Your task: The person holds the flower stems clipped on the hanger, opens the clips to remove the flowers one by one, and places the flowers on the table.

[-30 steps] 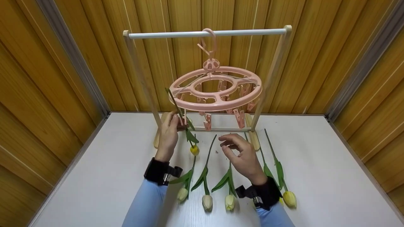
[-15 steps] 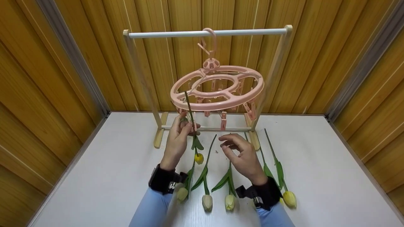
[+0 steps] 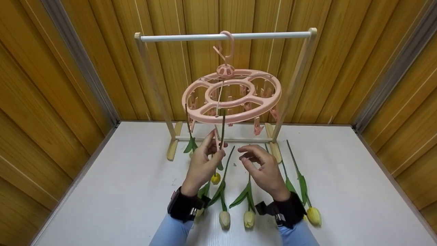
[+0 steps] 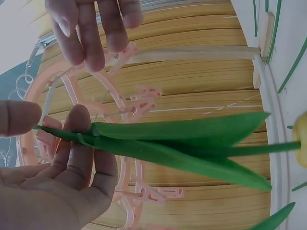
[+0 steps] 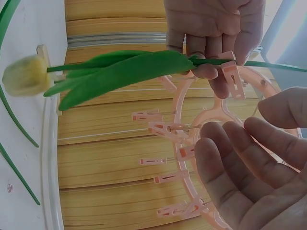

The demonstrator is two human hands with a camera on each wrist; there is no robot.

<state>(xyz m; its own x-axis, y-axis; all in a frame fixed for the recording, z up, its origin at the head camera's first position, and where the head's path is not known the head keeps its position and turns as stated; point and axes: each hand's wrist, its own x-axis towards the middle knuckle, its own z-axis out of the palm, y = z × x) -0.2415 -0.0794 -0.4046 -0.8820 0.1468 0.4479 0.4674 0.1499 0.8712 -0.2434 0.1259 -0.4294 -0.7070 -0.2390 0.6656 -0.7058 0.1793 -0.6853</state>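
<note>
My left hand [image 3: 203,167] pinches the green stem of a yellow tulip [image 3: 215,178] beneath the near rim of a pink round clip hanger [image 3: 235,119]. The flower points downward. A pink clothespin [image 5: 233,80] sits across the stem at the fingers in the right wrist view. Broad green leaves [image 4: 192,132] spread below the grip in the left wrist view. To the right, my right hand [image 3: 264,171] is held above the table with loosely bent fingers and nothing in it. Another tulip [image 3: 190,145] hangs head down at the hanger's left side, its bloom partly hidden.
The hanger hooks over a white bar [image 3: 184,37] on a wooden-legged stand [image 3: 296,78]. More pink clothespins [image 3: 257,126] dangle round it. Several tulips lie on the white table [image 3: 102,191], including a pale tulip [image 3: 224,219], a cream tulip [image 3: 249,218] and a yellow one [image 3: 314,216].
My left hand has moved right and slightly nearer with the yellow tulip. The hanger has turned, bringing another hanging tulip into view at its left. My right hand has stayed almost still.
</note>
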